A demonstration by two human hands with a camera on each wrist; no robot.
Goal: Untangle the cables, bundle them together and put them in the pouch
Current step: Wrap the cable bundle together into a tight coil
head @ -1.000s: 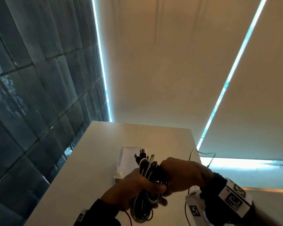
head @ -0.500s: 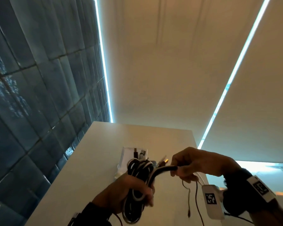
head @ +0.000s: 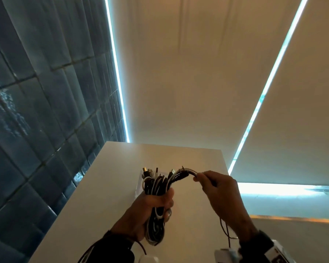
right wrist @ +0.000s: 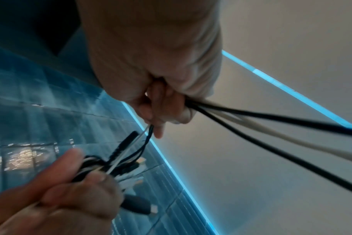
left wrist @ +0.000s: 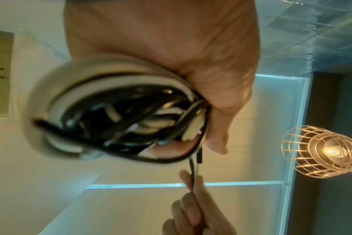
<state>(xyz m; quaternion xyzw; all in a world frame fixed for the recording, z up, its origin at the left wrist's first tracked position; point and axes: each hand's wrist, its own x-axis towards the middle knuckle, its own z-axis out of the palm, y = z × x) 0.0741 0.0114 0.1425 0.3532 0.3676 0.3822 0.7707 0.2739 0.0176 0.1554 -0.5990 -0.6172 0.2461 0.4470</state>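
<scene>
A coiled bundle of black and white cables (head: 156,188) is held upright above the white table (head: 196,160). My left hand (head: 150,205) grips the bundle round its middle, plug ends sticking out on top. My right hand (head: 213,184) pinches loose cable strands (head: 186,172) that run from the bundle's top to the right. The left wrist view shows the coil (left wrist: 115,114) in my left hand (left wrist: 191,79). In the right wrist view my right hand (right wrist: 161,108) holds thin cables (right wrist: 145,139). A clear pouch (head: 140,184) lies on the table behind the bundle, mostly hidden.
A dark tiled wall (head: 36,111) runs along the table's left side. Pale roller blinds (head: 188,73) hang beyond the far edge. A thin wire (head: 224,230) dangles below my right wrist. A caged lamp (left wrist: 322,151) shows in the left wrist view.
My right hand has come off the bundle and moved to the right, drawing loose cable strands out from its top. My left hand has kept its grip on the coil.
</scene>
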